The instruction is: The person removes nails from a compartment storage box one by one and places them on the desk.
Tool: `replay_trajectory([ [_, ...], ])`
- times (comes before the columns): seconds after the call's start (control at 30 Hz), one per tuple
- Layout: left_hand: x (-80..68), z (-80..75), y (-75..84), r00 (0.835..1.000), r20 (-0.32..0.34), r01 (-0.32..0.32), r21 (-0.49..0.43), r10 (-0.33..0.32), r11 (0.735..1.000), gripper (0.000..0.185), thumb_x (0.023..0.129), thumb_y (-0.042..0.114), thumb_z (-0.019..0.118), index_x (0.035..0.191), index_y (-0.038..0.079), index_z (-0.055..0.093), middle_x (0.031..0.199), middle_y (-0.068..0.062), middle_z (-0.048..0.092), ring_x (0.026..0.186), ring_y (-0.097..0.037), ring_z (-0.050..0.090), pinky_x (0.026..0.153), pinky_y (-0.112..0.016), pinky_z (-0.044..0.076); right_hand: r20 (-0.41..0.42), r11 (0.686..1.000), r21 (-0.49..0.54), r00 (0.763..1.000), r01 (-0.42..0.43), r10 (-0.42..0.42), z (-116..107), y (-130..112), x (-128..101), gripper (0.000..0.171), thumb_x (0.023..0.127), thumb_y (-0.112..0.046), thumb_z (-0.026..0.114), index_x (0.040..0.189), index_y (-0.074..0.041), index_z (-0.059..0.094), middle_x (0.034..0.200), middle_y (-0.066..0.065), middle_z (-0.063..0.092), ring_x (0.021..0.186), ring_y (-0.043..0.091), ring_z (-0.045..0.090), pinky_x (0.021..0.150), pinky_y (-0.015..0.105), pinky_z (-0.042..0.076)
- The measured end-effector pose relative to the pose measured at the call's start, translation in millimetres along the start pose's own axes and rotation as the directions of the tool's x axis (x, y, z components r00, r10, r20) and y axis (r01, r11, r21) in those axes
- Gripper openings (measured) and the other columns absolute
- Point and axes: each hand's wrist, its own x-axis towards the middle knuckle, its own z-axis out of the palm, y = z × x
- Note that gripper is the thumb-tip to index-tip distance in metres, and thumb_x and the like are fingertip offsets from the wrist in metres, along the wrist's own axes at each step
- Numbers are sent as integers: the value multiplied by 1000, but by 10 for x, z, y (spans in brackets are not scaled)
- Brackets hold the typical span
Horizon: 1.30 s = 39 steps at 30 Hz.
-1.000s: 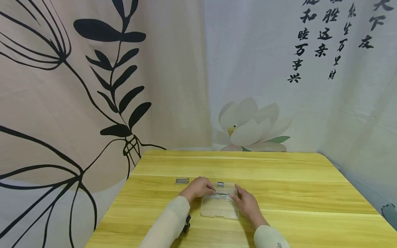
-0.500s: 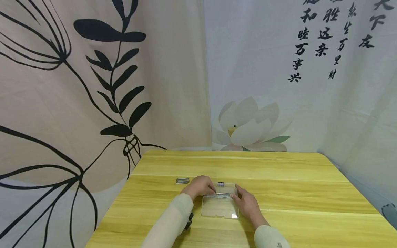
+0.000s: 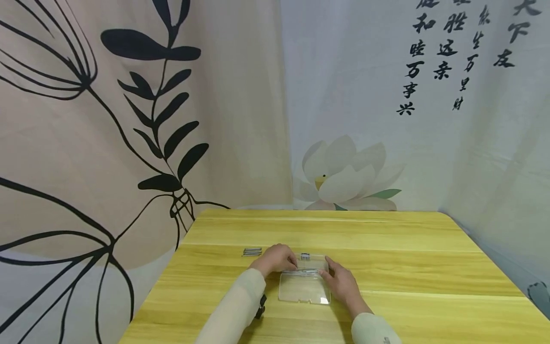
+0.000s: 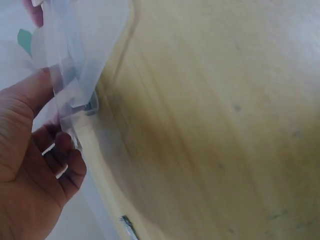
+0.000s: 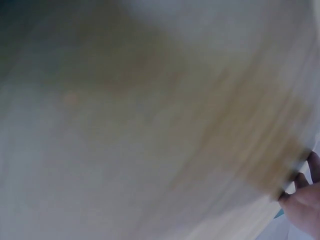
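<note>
The left hand has its fingers curled around the left edge of a clear plastic case, thumb and fingertips pinching the thin, glossy rim; the left wrist view shows the same hand with the translucent lid between thumb and bent fingers. The right hand grips the case's right edge, its fingers curled against the rim. In the right wrist view only a few dark fingertips show at the lower right corner, and the rest is blurred, so the grip cannot be read there.

The case is a flat, rounded-corner rectangle, see-through and smooth, lying near the middle of the table's near half, between the two hands. Slim metal rods lie across it near its hinge line; how many cannot be told. A small dark clasp sits at its far edge.

The table is pale yellow wood with long straight grain. Left of the left hand, close by, lies a small bundle of grey metal pins. Cream sleeves cover both forearms, and a black strap shows under the left one. Printed cloth hangs behind.
</note>
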Motion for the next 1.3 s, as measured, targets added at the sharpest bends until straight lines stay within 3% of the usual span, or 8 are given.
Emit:
replay_trajectory([
  [0.3,-61,-50,-105,1000,-19,-1,-237,-4,971,7,92,18,73,90,17,80,95,8,71,79,-7,61,72,-30,52,6,1000,-5,1000,-4,4,-7,-12,4,54,101,-25,59,146,1,45,139,28,51,131,50,42,105,62,33],
  [0.77,-114,-77,-177,999,-35,-4,-334,-8,943,11,90,9,62,85,11,72,78,4,64,62,-12,47,63,-31,42,3,1000,-15,1000,-14,14,16,21,24,54,101,-27,59,146,0,46,139,28,51,131,50,42,106,61,32],
  [1.3,-181,-193,-319,994,-101,5,-406,-50,914,11,94,13,60,88,10,70,80,2,59,66,-13,47,65,-32,41,7,1000,-1,1000,-23,23,6,5,9,55,102,-27,58,147,0,44,140,28,50,132,50,41,106,61,32],
])
